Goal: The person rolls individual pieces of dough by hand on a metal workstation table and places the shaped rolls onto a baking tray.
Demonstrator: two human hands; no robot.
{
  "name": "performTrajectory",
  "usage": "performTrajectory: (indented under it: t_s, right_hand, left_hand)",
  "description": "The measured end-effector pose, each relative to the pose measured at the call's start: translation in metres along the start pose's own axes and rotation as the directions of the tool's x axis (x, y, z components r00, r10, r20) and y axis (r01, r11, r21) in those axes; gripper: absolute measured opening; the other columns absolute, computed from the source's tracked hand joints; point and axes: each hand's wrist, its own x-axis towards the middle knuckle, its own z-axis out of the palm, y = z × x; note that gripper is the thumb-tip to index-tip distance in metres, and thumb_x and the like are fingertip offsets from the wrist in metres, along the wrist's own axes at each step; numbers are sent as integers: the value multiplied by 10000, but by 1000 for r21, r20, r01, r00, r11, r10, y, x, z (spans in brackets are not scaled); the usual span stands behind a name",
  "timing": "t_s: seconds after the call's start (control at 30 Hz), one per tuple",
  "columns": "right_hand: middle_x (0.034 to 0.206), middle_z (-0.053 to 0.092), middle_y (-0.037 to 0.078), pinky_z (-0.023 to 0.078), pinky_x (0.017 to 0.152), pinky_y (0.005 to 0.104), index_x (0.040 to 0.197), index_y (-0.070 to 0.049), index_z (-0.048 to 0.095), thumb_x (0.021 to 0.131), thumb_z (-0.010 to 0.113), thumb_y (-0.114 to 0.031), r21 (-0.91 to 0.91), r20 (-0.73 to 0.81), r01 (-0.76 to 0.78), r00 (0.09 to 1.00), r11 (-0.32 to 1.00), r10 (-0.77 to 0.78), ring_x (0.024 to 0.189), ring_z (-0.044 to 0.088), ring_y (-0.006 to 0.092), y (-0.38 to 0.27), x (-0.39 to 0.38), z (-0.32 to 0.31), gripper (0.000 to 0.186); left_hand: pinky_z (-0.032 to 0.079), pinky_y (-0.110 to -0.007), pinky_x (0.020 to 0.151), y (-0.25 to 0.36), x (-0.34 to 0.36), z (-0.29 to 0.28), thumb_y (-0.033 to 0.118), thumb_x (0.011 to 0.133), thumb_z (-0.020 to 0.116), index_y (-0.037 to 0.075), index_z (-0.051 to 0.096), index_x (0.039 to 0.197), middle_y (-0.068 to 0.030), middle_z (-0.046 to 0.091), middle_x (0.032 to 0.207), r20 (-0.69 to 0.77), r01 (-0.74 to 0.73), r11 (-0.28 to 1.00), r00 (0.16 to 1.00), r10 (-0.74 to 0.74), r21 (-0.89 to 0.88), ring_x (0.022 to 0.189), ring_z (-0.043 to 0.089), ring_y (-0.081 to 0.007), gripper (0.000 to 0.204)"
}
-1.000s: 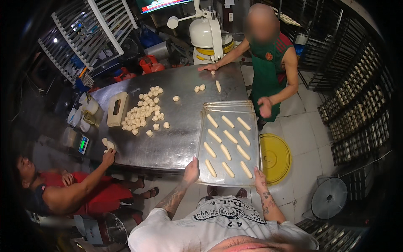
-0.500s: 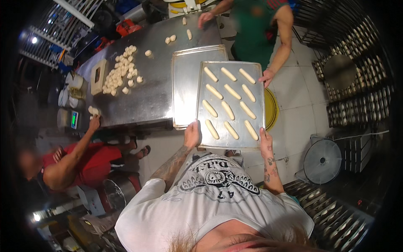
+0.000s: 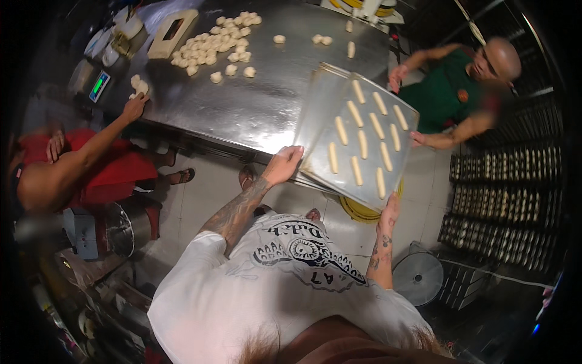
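Fingers of the left hand and right hand grip the tray of dough strips, jutting past the surface's near-right corner; carrying seems the step, calling next for level support.

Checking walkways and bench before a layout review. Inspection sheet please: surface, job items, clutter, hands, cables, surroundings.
Surface: shiny metal table; dough balls piled toward its far side.
Job items: loaded tray with twelve dough sticks, overlapping other trays; contact between them unclear.
Clutter: digital scale, beige slotted box and containers toward the table's left end.
Hands: left hand and right hand grip the loaded tray; green-clad co-worker's hand at its right edge.
Cables: one thin pale cable, right side.
Surroundings: loaded rack right; yellow round lid partly beneath the loaded tray; red-clad co-worker left.
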Motion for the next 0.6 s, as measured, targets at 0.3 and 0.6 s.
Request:
performTrajectory:
  t_s: [0.3, 0.6]
  right_hand:
    - [1176, 736, 78, 538, 980, 328, 1350, -16, 689, 1098, 673, -218, -302, 322, 443, 881, 845, -347, 1080, 682, 179, 7, -22, 263, 324]
    - [1322, 682, 291, 485, 1131, 497, 1479, 42, 563, 951, 709, -294, -463, 727, 743, 631, 484, -273, 1280, 625, 458, 67, 41, 653, 642]
  left_hand:
    - [450, -480, 1170, -117, 132, -194, 303, 1042, 695, 16, 573, 1480, -243, 572, 1458, -496, 13, 995, 868, 36, 95, 1388, 535, -400, 537]
    - [457, -509, 1155, -182, 235, -296, 107, 949, 733, -11, 510, 1526, -309, 568, 1417, -425, -10, 945, 891, 156, 326, 1324, 555, -490, 629]
